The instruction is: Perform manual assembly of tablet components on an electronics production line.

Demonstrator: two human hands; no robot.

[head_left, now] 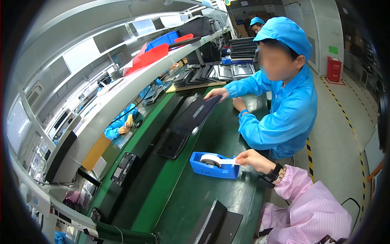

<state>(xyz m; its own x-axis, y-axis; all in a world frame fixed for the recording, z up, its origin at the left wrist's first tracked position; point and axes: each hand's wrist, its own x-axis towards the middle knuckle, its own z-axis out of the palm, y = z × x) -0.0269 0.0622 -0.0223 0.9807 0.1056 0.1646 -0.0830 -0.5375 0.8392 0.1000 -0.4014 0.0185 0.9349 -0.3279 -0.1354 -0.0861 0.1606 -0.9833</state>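
Observation:
My right hand (255, 160), in a pink striped sleeve with a black watch at the wrist, pinches the free end of a white strip of tape (228, 161). The strip runs from a roll (210, 160) in a blue tape dispenser (215, 171), which stands on the green bench just left of my fingers. Nearer to me lies a dark, hinged device like an open laptop (217, 225), untouched. My left hand is out of view.
A co-worker in blue, across to the right, has one hand (215, 93) on a dark flat panel (195, 112). A black part with exposed innards (124, 168) lies at the left. Stacked dark panels (203, 74) fill the far end. A white shelf (152, 61) overhangs the left side.

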